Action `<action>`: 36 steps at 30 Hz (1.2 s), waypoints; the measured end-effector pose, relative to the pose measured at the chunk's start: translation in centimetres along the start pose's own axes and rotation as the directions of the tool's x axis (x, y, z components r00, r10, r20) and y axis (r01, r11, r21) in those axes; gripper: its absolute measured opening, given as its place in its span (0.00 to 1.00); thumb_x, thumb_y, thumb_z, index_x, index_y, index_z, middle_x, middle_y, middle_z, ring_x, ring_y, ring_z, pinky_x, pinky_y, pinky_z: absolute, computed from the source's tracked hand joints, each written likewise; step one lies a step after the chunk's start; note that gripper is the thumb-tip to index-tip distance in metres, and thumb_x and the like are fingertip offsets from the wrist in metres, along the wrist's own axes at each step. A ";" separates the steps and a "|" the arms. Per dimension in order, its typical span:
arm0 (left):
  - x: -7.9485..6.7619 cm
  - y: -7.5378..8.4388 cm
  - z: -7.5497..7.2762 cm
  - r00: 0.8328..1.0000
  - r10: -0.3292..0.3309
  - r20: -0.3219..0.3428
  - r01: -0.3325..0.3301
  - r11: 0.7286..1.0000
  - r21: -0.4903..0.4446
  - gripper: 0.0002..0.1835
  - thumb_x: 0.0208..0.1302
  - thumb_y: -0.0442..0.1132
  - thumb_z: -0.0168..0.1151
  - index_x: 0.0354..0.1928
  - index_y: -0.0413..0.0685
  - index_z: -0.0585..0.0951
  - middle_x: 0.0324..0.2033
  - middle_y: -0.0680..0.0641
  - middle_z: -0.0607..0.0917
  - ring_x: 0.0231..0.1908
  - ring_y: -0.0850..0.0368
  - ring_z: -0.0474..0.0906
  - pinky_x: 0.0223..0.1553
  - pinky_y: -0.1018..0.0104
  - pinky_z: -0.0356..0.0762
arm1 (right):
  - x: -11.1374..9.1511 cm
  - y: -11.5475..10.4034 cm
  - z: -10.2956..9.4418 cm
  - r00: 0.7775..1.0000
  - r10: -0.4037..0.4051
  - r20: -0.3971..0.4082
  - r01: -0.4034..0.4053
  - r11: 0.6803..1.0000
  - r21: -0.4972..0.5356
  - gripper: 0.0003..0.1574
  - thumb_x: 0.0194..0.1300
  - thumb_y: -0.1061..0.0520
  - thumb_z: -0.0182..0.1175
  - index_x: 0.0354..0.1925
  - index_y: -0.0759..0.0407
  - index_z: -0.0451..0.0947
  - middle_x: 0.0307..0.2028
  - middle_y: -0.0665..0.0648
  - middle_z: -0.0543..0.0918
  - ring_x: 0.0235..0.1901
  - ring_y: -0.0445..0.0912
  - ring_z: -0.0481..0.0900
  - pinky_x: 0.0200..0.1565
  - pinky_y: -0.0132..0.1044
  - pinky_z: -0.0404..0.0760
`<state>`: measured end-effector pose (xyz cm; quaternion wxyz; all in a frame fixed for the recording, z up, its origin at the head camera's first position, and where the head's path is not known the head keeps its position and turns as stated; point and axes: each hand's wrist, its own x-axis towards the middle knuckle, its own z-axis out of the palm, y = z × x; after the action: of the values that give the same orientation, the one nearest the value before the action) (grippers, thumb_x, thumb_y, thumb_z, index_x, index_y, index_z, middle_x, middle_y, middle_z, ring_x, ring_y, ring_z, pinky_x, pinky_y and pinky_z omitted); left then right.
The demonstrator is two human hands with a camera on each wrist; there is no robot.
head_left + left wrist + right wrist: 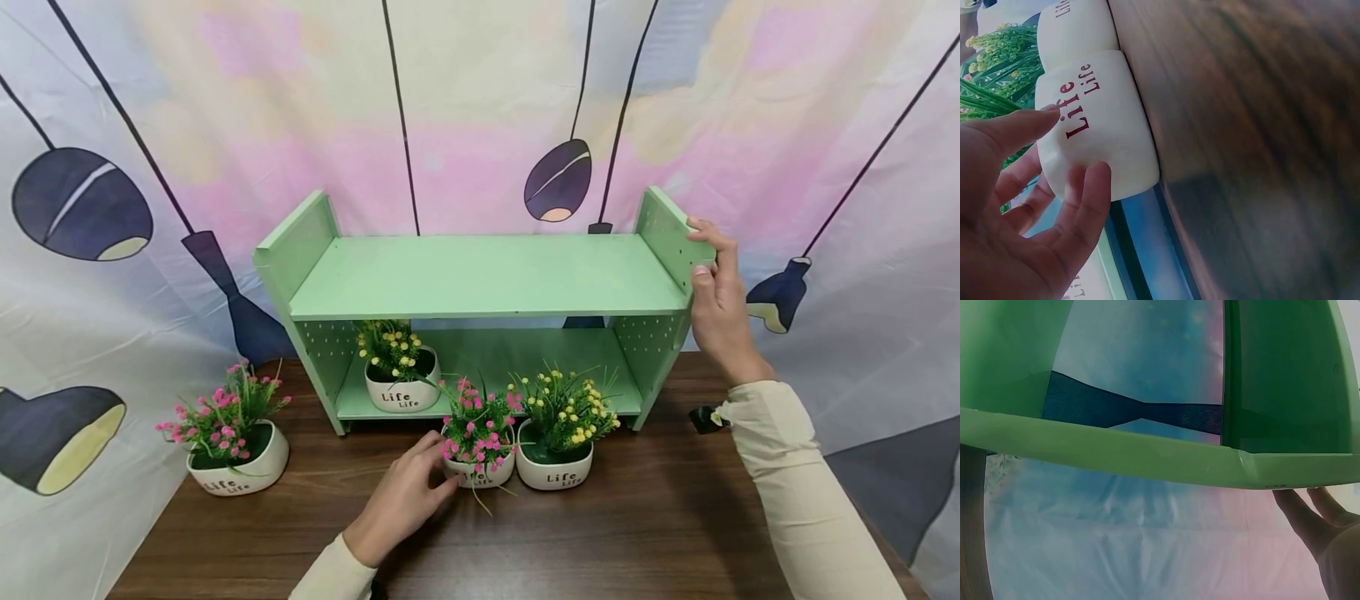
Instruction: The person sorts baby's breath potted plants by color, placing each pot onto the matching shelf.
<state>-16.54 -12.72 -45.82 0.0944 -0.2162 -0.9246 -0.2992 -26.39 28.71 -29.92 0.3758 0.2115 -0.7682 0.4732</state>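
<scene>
At a white "Life" pot of pink artificial flowers (477,437), my left hand (405,492) grips the left end, thumb in front and fingers farther back. In the left wrist view the thumb overlaps the lettered face of the white pot (1104,144). A matching pot with yellow flowers (555,471) stands against its right side. My right hand (720,308) holds the upper right side panel of a green two-tier shelf (487,275), fingers over its outer edge. The right wrist view shows fingers (1300,515) at the edge of the green panel (1147,464).
Another yellow-flowered pot (401,387) sits on the lower tier, at the left. A pink-flowered pot (240,462) stands on the brown wooden table (600,550) left of the shelf. Behind hangs a printed curtain (480,108) with lamp drawings. A small black object (705,419) is near the right sleeve.
</scene>
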 end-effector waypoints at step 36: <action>-1.1 0.7 0.0 0.999 -0.004 -0.042 0.008 0.997 0.078 0.26 0.50 0.37 0.85 0.53 0.53 0.87 0.47 0.56 0.83 0.35 0.60 0.84 0.32 0.66 0.79 | 1.8 -0.5 -3.8 0.940 0.076 0.333 -0.065 0.997 -0.044 0.28 0.84 0.58 0.51 0.76 0.57 0.64 0.81 0.50 0.57 0.77 0.43 0.57 0.55 0.28 0.68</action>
<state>-15.20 -12.54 -45.83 0.1211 -0.2033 -0.9340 -0.2676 -25.76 31.93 -27.18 0.2264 0.2549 -0.8354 0.4312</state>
